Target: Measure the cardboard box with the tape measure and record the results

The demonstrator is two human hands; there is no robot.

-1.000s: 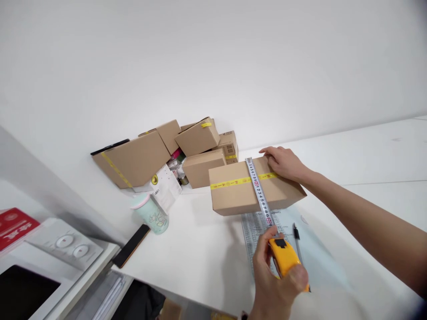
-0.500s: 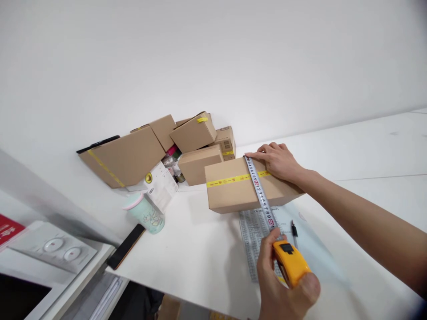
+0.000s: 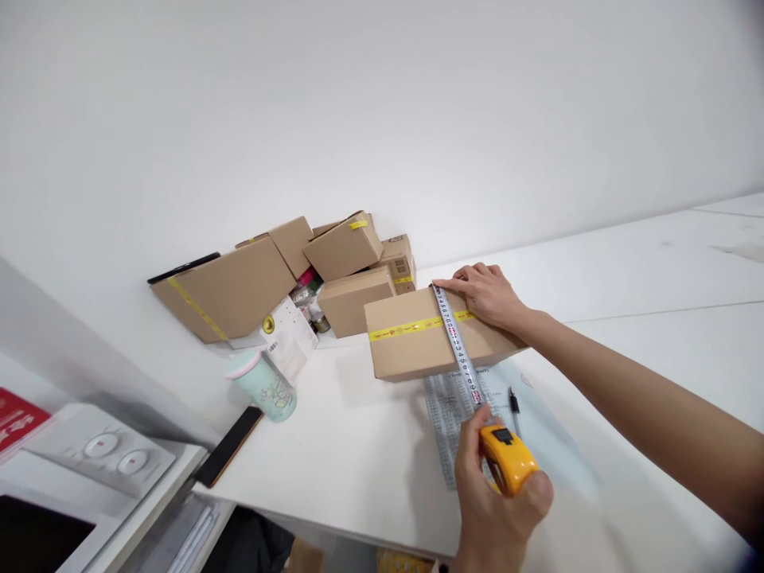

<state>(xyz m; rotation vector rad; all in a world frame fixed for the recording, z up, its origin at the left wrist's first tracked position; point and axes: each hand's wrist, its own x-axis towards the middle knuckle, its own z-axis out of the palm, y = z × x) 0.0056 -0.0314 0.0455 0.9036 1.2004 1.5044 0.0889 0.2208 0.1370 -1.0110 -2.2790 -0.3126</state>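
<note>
My left hand (image 3: 498, 501) is closed around a yellow tape measure (image 3: 512, 461) at the lower right. Its silver blade (image 3: 457, 342) runs out across the top of a cardboard box (image 3: 406, 350) sealed with yellow printed tape. The blade's end sits at the box's far edge, where a finger of my right hand (image 3: 490, 296) presses on it. The other right fingers curl over that far edge, holding the box. Beneath the box and blade lies a printed sheet (image 3: 440, 434) in a bluish clear folder, with a black-capped pen (image 3: 514, 400) on it.
Several cardboard boxes (image 3: 355, 302) are piled against the wall at the back left. A mint tumbler (image 3: 268, 390) with a pink lid stands before a white avocado-print package (image 3: 290, 342). A dark flat object (image 3: 230, 446) lies near the white table's left edge, beside a white appliance (image 3: 113, 454).
The view has shifted slightly. Both hands, the box and the tape measure keep nearly the same arrangement, the tape case now a little closer to the box.
</note>
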